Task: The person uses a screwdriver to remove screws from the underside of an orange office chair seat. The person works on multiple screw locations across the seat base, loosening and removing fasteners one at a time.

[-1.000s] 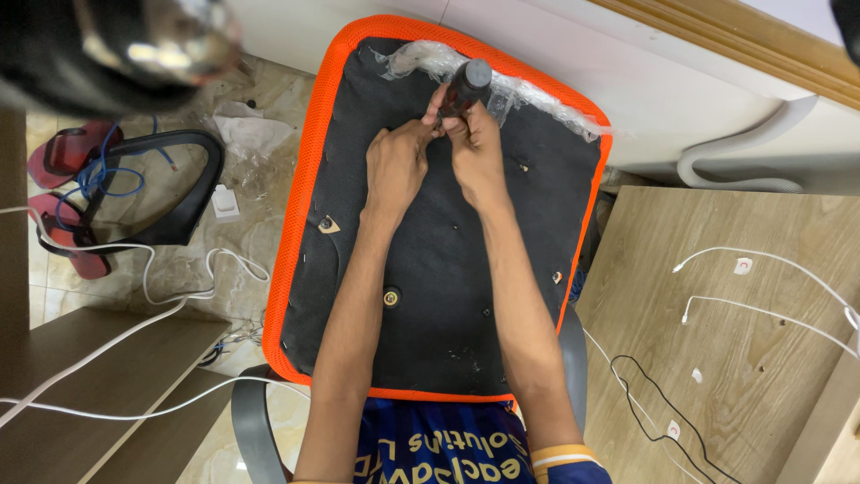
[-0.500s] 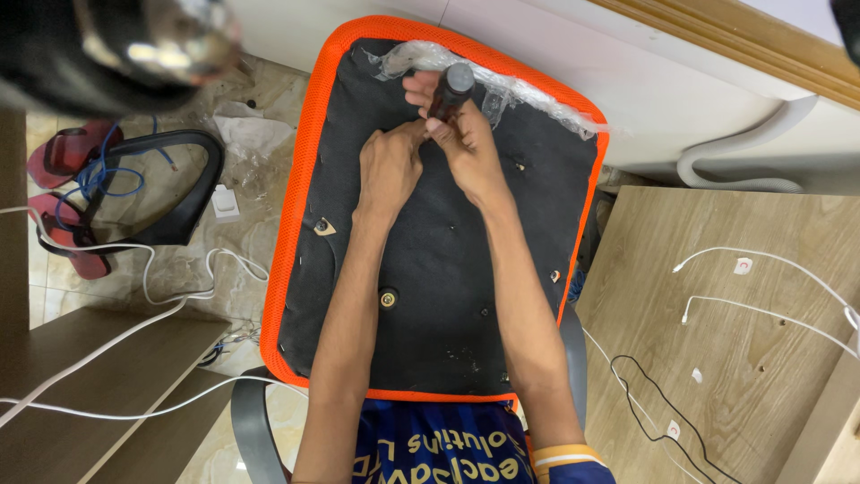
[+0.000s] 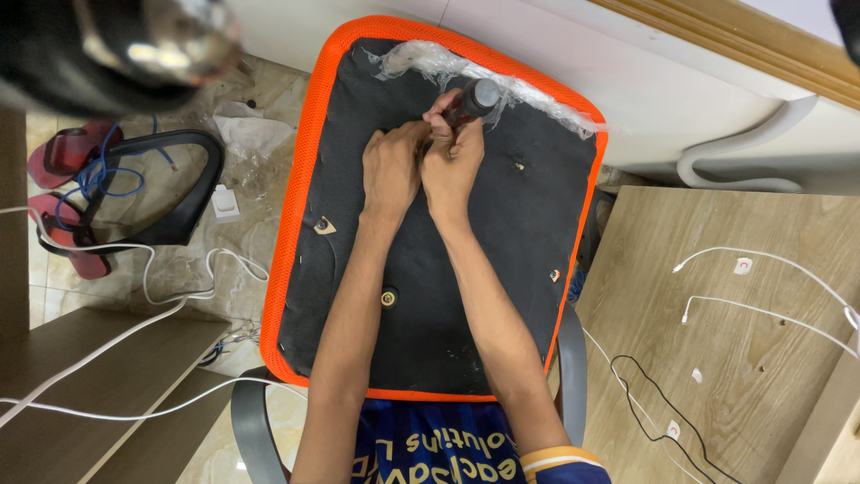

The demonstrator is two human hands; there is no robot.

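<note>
An upturned chair seat [image 3: 502, 260], black underneath with an orange mesh rim, lies in front of me on a grey chair frame. My right hand [image 3: 450, 164] grips the dark handle of a screwdriver [image 3: 472, 99], which tilts toward the upper right. My left hand [image 3: 392, 168] presses beside it, fingers pinched at the tool's lower end; whatever they hold there is hidden. Crumpled clear plastic wrap [image 3: 428, 58] clings to the seat's far edge. A brass-coloured screw insert [image 3: 389, 298] shows near the seat's middle.
A black curved chair armrest [image 3: 184, 193] lies on the tiled floor at left, beside red sandals [image 3: 64, 152], blue wire and white cables [image 3: 152, 278]. A wooden board [image 3: 726, 341] with white and black cables sits at right. A white hose [image 3: 735, 161] runs along the wall.
My right hand has pulled back toward me and turned on the handle, and the screwdriver has tipped from leaning left-upright to leaning right. My left hand stays in place.
</note>
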